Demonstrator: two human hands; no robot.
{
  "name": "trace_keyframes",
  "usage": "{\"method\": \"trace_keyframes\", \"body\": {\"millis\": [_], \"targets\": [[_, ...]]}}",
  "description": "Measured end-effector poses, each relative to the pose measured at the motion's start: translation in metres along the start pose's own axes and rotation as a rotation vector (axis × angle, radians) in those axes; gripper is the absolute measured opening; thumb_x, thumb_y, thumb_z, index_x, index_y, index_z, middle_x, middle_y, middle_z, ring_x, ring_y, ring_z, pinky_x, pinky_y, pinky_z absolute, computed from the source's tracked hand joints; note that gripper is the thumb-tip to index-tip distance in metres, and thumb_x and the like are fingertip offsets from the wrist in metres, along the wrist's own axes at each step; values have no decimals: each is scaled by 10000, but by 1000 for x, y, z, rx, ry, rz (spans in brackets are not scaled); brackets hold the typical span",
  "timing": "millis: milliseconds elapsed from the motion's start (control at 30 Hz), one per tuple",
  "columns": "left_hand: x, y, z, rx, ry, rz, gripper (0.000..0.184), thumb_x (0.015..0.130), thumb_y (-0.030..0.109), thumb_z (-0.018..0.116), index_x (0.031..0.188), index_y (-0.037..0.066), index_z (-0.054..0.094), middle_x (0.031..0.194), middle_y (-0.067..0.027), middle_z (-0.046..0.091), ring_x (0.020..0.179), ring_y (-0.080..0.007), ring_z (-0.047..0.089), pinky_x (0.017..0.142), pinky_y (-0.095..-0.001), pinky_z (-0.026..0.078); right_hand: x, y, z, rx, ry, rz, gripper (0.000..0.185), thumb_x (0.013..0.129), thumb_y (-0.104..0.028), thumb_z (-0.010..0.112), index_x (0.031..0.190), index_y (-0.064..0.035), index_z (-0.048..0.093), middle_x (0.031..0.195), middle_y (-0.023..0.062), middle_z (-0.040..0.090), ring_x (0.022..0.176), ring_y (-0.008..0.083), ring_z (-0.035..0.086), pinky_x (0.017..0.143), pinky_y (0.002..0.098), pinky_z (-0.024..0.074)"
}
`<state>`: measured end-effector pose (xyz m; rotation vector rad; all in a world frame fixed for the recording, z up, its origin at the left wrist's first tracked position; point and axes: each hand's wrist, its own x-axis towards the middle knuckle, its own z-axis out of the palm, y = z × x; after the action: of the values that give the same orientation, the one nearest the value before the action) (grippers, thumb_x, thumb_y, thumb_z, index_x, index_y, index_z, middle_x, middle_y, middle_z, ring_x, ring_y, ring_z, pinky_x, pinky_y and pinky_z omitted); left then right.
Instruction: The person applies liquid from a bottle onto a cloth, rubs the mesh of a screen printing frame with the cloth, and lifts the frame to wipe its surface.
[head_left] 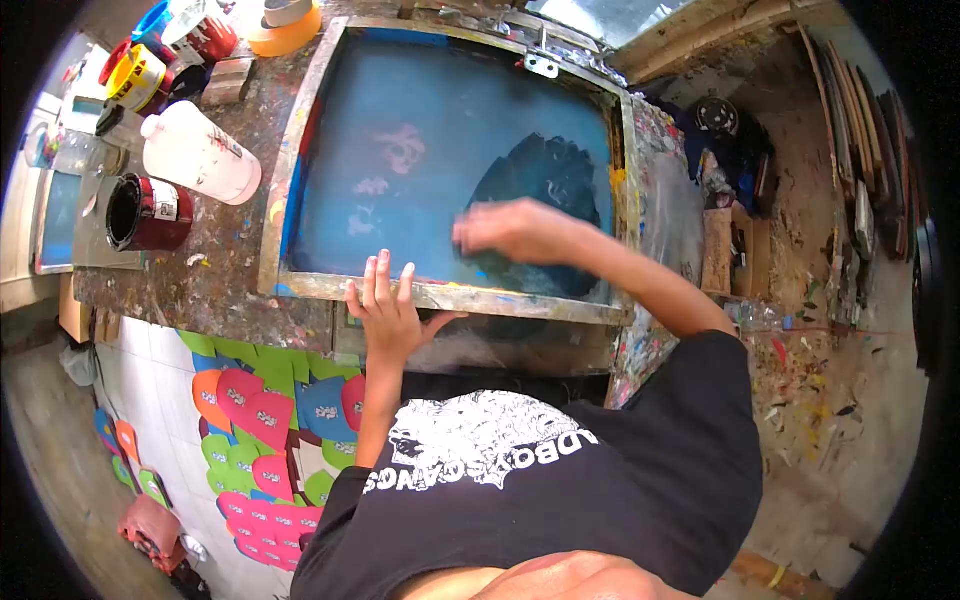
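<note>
A screen printing frame [450,294] with blue mesh lies on the paint-stained table. Pale printed shapes [400,150] show on the mesh's left half, and a dark, wet-looking patch [540,185] spreads over its right half. My left hand [388,318] rests on the near wooden rim, fingers stretched over it and thumb out to the side. Over the mesh, at the patch's left edge, my right hand [515,232] is smeared by motion. Its fingers look curled in; whatever they hold is hidden. A metal hinge clamp [541,64] sits at the far rim.
Left of the frame stand a white plastic bottle [200,152], an open dark-red ink can [148,213], a yellow-labelled can [138,76] and tape rolls [285,30]. Coloured printed pieces [270,410] cover the floor at lower left. Boards [860,130] lean at the right.
</note>
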<state>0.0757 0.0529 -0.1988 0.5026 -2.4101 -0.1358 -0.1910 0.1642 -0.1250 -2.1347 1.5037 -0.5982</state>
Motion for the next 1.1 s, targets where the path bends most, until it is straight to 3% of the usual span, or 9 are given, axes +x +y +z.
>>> {"method": "trace_keyframes", "body": {"millis": [167,300,367,567,700,767,900,967,1100], "targets": [[-1,2,0,-17,29,-6,962,794,827,605,1375,67,502,1510,-251,414,1419,-398,362,1173,-597,100,17,21,-16,-154,164,243,321,816,57,596,1106,-43,690,1264,127,696,1178,317,666,1014,378,558],[1,0,-1,-27,2,-12,953,795,805,631,1387,71,492,1520,-247,399,1421,-398,353,1169,-601,106,11,2,6,-58,-5,-57,317,841,35,597,1122,-47,720,1295,134,687,1238,280,645,1076,387,522],[-3,5,-1,-48,-19,-18,948,800,799,633,1392,73,489,1523,-246,394,1424,-398,350,1168,-602,107,-5,36,-16,-75,202,204,294,831,39,599,1073,-54,738,1282,137,690,1216,307,656,1060,393,536],[-1,0,3,-29,10,6,928,819,804,601,1401,90,487,1513,-240,407,1429,-394,352,1177,-599,100,-23,-12,-11,113,-52,52,259,810,33,606,977,-82,768,1235,108,725,1179,238,685,1055,365,543],[-2,3,2,-24,13,8,922,823,797,604,1402,90,487,1508,-239,412,1433,-392,351,1181,-595,99,-27,17,-30,-250,160,70,211,822,-11,637,989,-58,757,1042,113,762,1008,296,719,907,390,574],[-2,1,0,-4,7,11,920,825,795,604,1402,89,487,1508,-238,412,1434,-391,351,1181,-594,100,-25,-17,-8,59,10,131,254,773,25,685,1001,-51,766,1129,95,762,1084,258,713,984,385,544],[-1,1,0,-18,-2,-1,920,815,793,617,1395,90,494,1506,-239,411,1421,-395,359,1176,-597,102,-45,-26,-22,-52,-46,84,203,863,-57,694,1048,-78,774,1051,59,770,1092,235,692,979,404,536],[-2,2,1,-24,5,5,923,806,791,630,1394,93,493,1507,-237,408,1411,-398,366,1172,-602,104,-41,-22,-14,93,42,273,206,855,-62,714,1054,-52,763,1099,84,750,1074,253,682,943,384,550],[0,3,3,-32,15,1,925,804,795,628,1391,94,494,1509,-233,405,1410,-393,368,1169,-605,108,-10,-48,-3,203,85,253,254,857,-51,710,1108,-13,714,1170,119,656,1012,303,663,904,395,554]]}}
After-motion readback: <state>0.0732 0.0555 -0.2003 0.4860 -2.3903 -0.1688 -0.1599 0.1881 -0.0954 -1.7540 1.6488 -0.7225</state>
